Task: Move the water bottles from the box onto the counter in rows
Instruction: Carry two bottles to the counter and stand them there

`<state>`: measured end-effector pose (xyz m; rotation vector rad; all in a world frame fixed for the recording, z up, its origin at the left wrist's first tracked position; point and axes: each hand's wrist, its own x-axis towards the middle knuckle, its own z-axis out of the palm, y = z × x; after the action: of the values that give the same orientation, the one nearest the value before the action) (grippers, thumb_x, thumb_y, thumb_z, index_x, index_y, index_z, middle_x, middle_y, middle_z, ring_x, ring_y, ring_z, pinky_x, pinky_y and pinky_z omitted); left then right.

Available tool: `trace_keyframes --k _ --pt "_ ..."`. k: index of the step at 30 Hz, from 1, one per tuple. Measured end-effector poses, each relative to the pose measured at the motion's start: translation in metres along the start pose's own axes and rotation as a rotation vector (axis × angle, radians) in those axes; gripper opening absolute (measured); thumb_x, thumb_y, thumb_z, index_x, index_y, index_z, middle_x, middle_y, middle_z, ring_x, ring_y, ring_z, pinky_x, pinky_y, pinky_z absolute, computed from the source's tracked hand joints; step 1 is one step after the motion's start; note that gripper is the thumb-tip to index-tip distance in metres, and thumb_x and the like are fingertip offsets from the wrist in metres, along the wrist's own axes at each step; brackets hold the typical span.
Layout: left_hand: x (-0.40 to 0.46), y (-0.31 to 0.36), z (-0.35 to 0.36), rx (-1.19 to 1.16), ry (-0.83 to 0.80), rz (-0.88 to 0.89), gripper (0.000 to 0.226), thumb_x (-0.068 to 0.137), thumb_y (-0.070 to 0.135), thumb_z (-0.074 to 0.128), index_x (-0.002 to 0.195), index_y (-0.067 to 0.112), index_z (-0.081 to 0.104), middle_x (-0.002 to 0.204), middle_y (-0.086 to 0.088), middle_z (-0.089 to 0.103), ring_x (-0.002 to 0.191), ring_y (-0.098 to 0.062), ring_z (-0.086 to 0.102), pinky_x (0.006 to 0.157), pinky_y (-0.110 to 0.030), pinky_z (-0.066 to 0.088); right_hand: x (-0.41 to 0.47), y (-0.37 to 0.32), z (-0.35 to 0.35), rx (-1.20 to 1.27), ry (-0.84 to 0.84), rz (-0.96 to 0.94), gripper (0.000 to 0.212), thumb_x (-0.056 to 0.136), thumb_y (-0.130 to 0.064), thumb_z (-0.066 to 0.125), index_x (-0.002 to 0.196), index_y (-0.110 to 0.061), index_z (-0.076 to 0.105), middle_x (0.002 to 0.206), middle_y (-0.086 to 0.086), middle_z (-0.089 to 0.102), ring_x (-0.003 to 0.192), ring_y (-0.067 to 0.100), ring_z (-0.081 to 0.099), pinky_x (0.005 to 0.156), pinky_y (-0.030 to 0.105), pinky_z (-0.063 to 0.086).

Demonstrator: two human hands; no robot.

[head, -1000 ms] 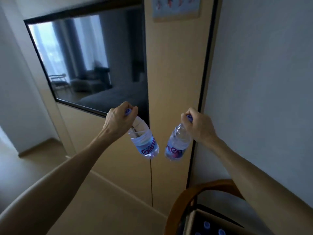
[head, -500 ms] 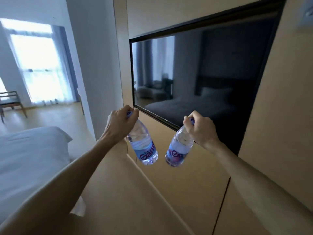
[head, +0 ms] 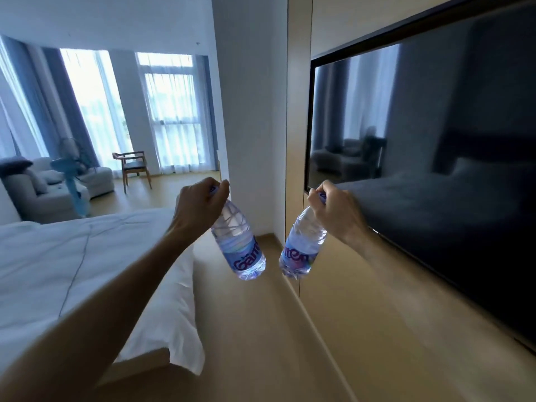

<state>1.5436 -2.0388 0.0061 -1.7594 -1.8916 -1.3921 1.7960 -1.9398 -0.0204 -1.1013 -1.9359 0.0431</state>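
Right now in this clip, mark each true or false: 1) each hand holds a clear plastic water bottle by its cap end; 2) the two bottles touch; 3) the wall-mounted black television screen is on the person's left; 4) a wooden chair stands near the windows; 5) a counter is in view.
1) True: left hand and right hand each grip a clear plastic water bottle at the cap.
2) False: a gap separates them.
3) False: the black television screen is on the right.
4) True: wooden chair.
5) False: none shows.

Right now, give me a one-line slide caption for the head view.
Left hand and right hand each carry a water bottle by its cap, between the bed and the wall-mounted TV.
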Motion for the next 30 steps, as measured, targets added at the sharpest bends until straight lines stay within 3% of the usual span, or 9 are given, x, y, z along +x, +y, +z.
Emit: trace_keyframes --k 5,9,13,19,23,28,30 --pt "0.061 -0.028 0.023 0.034 0.052 -0.028 0.029 0.097 0.027 0.053 0.077 0.007 0.062 0.07 -0.005 0.062 0.06 -0.017 0.054 0.052 -0.019 0.035 0.079 0.019 0.059 0.031 -0.048 -0.081 0.025 0.096 -0.04 0.041 0.084 -0.02 0.05 0.059 -0.007 0.052 0.056 0.018 0.052 0.057 0.029 0.038" --pt "0.104 -0.054 0.041 0.1 0.092 -0.046 0.031 0.097 0.029 0.052 0.077 0.007 0.062 0.067 -0.003 0.059 0.057 -0.016 0.052 0.052 -0.021 0.035 0.131 0.027 0.104 0.069 -0.059 -0.138 0.023 0.098 -0.038 0.041 0.082 -0.022 0.046 0.056 -0.014 0.044 0.05 0.006 0.047 0.05 0.022 0.031" --pt "0.143 -0.089 0.063 0.148 0.121 -0.048 0.029 0.097 0.028 0.053 0.073 0.012 0.059 0.064 -0.001 0.055 0.055 -0.016 0.05 0.053 -0.025 0.032 0.178 0.036 0.149 0.11 -0.093 -0.164 0.024 0.098 -0.038 0.041 0.083 -0.021 0.048 0.059 -0.015 0.046 0.055 0.015 0.053 0.051 0.023 0.035" --pt "0.203 -0.161 0.104 0.159 0.117 -0.086 0.034 0.098 0.03 0.052 0.085 0.002 0.066 0.07 -0.008 0.063 0.064 -0.027 0.061 0.064 -0.037 0.052 0.243 0.047 0.226 0.137 -0.148 -0.195 0.023 0.099 -0.035 0.042 0.085 -0.019 0.049 0.059 -0.013 0.046 0.054 0.011 0.049 0.056 0.026 0.035" --pt "0.251 -0.214 0.131 0.177 0.161 -0.083 0.035 0.097 0.03 0.053 0.088 0.0 0.068 0.077 -0.013 0.069 0.068 -0.028 0.062 0.065 -0.034 0.047 0.296 0.051 0.282 0.143 -0.163 -0.222 0.021 0.099 -0.034 0.043 0.087 -0.018 0.05 0.062 -0.008 0.052 0.054 0.009 0.05 0.05 0.018 0.032" --pt "0.317 -0.277 0.159 0.132 0.138 -0.095 0.034 0.098 0.028 0.052 0.088 -0.001 0.067 0.07 -0.01 0.064 0.063 -0.028 0.061 0.064 -0.037 0.05 0.365 0.056 0.353 0.155 -0.18 -0.205 0.021 0.099 -0.032 0.044 0.089 -0.016 0.052 0.066 -0.003 0.055 0.057 0.012 0.053 0.05 0.016 0.032" --pt "0.345 -0.302 0.169 0.132 0.135 -0.092 0.034 0.098 0.027 0.052 0.088 -0.001 0.067 0.07 -0.01 0.064 0.06 -0.024 0.059 0.058 -0.032 0.048 0.392 0.058 0.381 0.151 -0.177 -0.204 0.019 0.099 -0.032 0.045 0.087 -0.018 0.05 0.063 -0.005 0.053 0.054 0.009 0.05 0.049 0.016 0.03"
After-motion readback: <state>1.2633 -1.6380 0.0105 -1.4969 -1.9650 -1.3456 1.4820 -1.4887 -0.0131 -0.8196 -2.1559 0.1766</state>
